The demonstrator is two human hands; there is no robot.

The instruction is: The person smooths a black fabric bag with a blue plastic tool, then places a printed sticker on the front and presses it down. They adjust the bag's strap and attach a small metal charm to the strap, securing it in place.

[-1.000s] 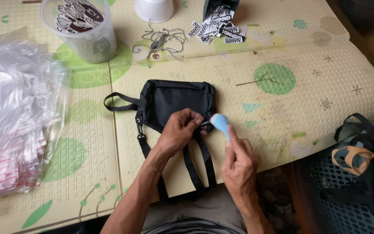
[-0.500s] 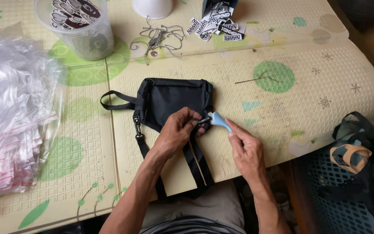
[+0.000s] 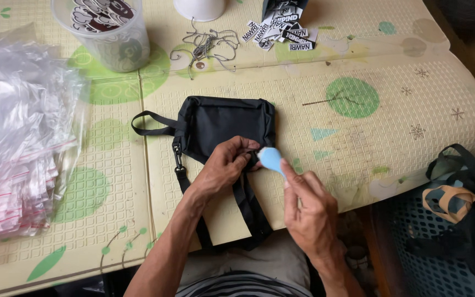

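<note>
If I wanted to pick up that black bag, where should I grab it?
Probably the loop strap sticking out of the black bag's left side. It lies flat and free on the mat, open enough to hook fingers through, so come from the left. The near edge is busy: the left hand pinches it there.

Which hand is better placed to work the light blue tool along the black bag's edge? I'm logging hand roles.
Probably the right hand: it already holds the light blue tool, tip at the black bag. The left hand pinches the bag's lower edge, steadying it.
</note>
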